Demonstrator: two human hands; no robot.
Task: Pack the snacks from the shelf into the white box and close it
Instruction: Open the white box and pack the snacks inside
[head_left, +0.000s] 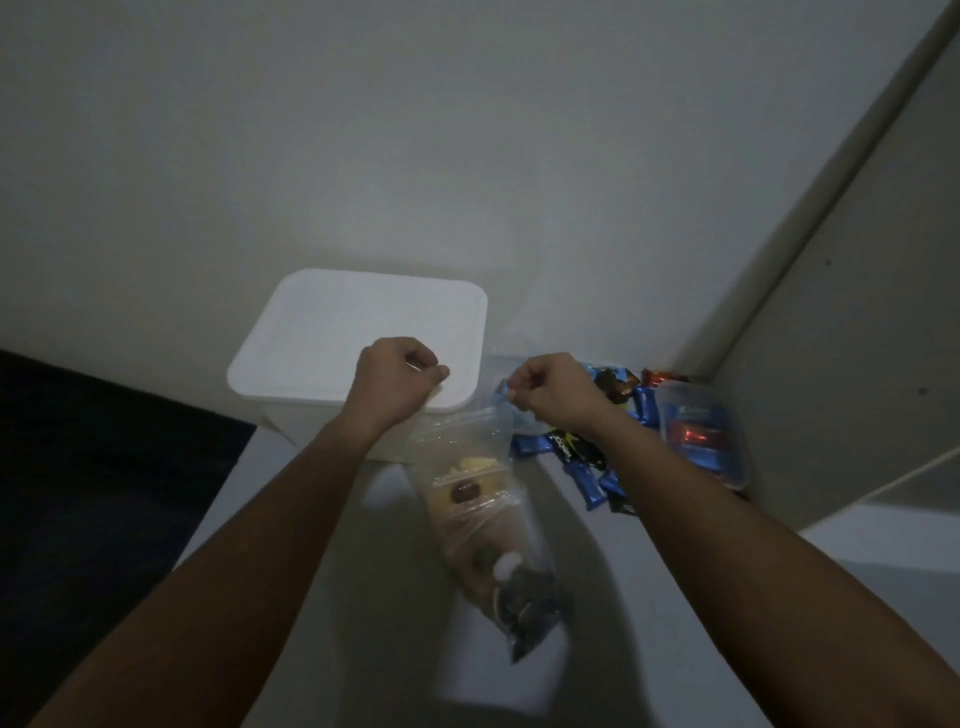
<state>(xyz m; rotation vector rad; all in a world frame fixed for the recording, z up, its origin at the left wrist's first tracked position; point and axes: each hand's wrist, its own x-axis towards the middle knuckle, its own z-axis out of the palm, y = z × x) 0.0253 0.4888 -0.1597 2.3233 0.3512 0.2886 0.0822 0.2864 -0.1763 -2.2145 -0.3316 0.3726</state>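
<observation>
Both hands, left hand and right hand, pinch the clear snack bag by its top corners on the shelf; white box lidded at far left; wrapped snacks unpacked at right; packing barely begun

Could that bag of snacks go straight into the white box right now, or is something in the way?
The lid is in the way: it sits shut on the white box, covering the opening. Both hands pinch the clear snack bag beside it.
</observation>
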